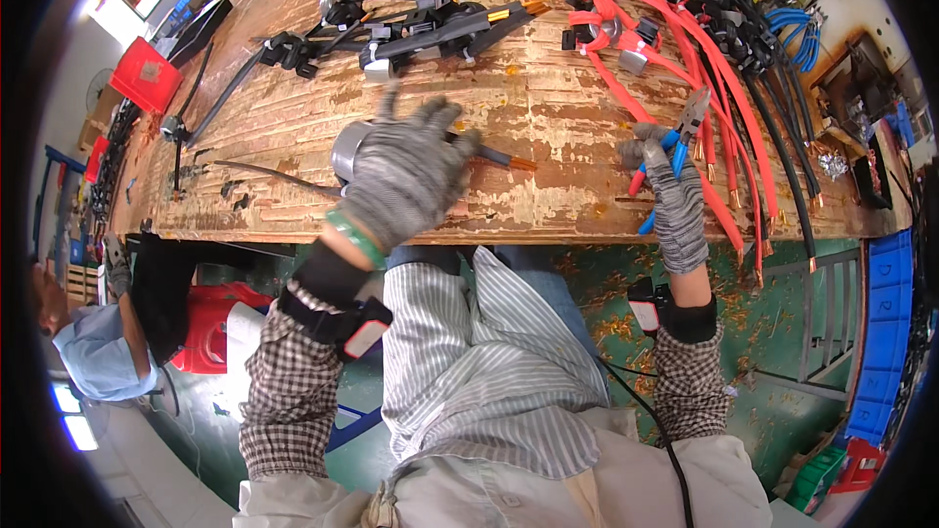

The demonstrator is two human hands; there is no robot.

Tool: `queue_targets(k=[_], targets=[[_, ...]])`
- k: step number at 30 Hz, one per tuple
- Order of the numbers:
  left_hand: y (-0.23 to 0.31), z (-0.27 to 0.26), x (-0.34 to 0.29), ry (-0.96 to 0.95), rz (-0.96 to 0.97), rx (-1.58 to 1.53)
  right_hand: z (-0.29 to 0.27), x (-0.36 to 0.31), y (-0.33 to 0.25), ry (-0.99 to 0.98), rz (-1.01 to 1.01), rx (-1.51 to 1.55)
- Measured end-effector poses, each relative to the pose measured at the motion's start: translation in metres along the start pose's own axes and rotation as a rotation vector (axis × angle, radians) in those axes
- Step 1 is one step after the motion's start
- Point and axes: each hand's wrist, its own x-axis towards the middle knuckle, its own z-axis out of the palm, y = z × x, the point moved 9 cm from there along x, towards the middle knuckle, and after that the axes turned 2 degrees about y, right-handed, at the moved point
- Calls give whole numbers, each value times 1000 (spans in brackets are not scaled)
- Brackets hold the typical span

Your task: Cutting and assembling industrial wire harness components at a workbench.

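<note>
My left hand point(403, 176), in a grey knit glove, lies over a black cable point(497, 155) with bare copper at its end. Its fingers are spread apart. A round silver-grey piece point(346, 151) shows beside the palm, partly hidden by the hand. From under that side a thin dark cable point(279, 175) runs left across the wooden table point(548, 205). My right hand point(673, 196), gloved too, is closed around cutting pliers point(694, 115) with blue and red handles. Their jaws point up and away, next to red cables point(719, 88).
Black cables with clamps point(411, 29) lie farther back. Red and black cables crowd the right side, some overhanging the front edge. A red bin point(147, 74) stands at the left edge. Another person point(108, 342) sits at the left; blue bins point(885, 332) line the right.
</note>
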Motion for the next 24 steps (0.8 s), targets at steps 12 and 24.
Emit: queue_targets(k=[12,24], targets=[[-38,24,17,46,-312,-1312,68,-8,-22,-134,-49,-205],[-47,29,19,150,-491,-1524,113,-6,-48,225,-442,-310]])
